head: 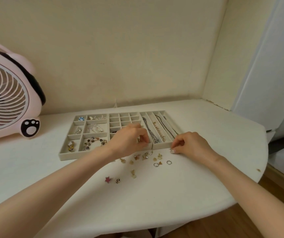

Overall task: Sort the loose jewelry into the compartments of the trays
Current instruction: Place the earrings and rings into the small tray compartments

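Left hand is curled over the near edge of the small-grid beige velvet tray. A small gold charm is pinched at its fingertips. Right hand is set with fingers closed to thumb at the near wall of the long-slot beige tray; whether anything is held there cannot be told.

Just beyond the right-hand pinch, the slots are filled with a dark chain, a pearl bracelet and a thin black cord. Left of the left-hand grip, the wide-compartment beige tray is stocked with a brown beaded bracelet, a clear-bead bracelet and a gold ring.

Nearer than both grips, loose gold charms, two silver rings and a pink star charm are scattered on the white table. A pink fan is stood far left. Cream walls are seen behind, wood floor to the right.
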A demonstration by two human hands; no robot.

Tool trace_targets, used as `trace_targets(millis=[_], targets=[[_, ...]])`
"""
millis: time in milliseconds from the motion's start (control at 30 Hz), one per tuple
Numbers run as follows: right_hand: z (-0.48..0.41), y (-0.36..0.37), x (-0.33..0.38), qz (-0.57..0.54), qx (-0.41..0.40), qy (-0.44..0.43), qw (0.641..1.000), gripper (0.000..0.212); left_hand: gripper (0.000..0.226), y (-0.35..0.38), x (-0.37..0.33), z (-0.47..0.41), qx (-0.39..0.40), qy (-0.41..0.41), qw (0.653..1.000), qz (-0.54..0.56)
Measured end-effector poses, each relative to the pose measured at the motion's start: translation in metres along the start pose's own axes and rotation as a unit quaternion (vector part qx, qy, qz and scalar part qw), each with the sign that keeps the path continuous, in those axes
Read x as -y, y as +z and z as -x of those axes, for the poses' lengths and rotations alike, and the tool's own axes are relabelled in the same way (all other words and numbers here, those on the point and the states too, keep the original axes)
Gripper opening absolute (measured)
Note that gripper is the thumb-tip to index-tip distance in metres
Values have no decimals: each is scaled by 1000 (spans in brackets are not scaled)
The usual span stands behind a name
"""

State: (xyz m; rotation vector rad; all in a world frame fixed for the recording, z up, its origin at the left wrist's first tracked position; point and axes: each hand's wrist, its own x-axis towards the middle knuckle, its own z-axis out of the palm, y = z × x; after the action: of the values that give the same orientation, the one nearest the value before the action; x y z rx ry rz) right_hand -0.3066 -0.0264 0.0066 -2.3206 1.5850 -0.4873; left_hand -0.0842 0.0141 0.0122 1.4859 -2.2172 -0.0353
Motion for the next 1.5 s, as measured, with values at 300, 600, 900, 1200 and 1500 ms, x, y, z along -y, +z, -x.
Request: trace_targets(millis=[300, 600, 900, 1200, 1500], targets=[[2, 4, 1, -63, 19, -12, 998, 15, 11, -6, 3, 8, 17, 18, 999, -27], [-4, 4, 11, -84, -2, -33, 996, 8, 21, 17, -14, -1, 33, 55, 988, -137], [-6, 2, 16, -113, 4, -46, 992, 11, 18, 20, -12, -3, 37, 45, 990, -130], [-22, 0, 21, -152, -19, -57, 987, 14, 17, -1, 13, -17, -50, -36, 998, -7], [-49, 8, 29, -178, -31, -50, 982, 11, 14, 0, 64, -49, -108, -172, 979, 23]])
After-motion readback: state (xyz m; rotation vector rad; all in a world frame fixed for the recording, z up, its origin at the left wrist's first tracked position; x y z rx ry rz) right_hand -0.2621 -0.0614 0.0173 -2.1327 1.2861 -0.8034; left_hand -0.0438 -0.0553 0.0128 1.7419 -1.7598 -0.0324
